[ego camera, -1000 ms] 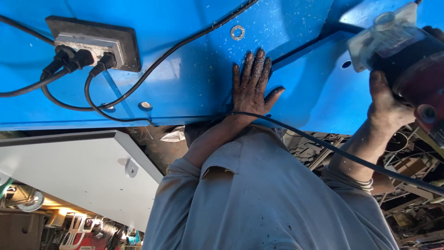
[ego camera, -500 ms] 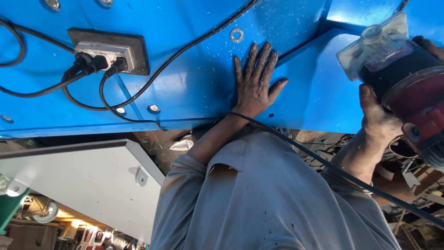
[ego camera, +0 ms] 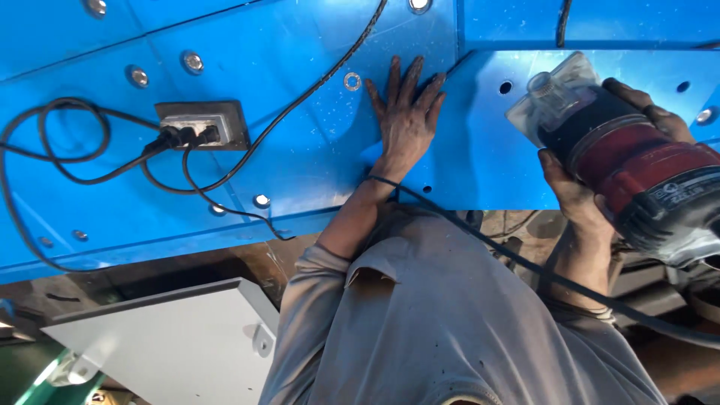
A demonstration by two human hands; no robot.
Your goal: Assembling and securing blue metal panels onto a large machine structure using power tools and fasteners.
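Note:
My left hand point(ego camera: 406, 120) lies flat, fingers spread, on a blue metal panel point(ego camera: 480, 161) near its left edge. My right hand point(ego camera: 576, 196) grips a red and black hand-held router point(ego camera: 637, 176). Its clear square base point(ego camera: 551, 97) rests on the panel's right part, beside a small hole point(ego camera: 505, 88). The router's black cord point(ego camera: 525, 262) runs across my left wrist and down to the right over my grey sleeve.
The panel lies on a larger blue metal surface point(ego camera: 285, 75) with round bolts and a washer point(ego camera: 352, 81). A grey power socket box point(ego camera: 201, 124) with black plugs and looped cables point(ego camera: 67, 150) sits at left. A grey metal plate point(ego camera: 172, 337) lies below.
The view has shifted, so everything sits lower and further right in the picture. My left hand stays flat on the panel and my right hand keeps hold of the router.

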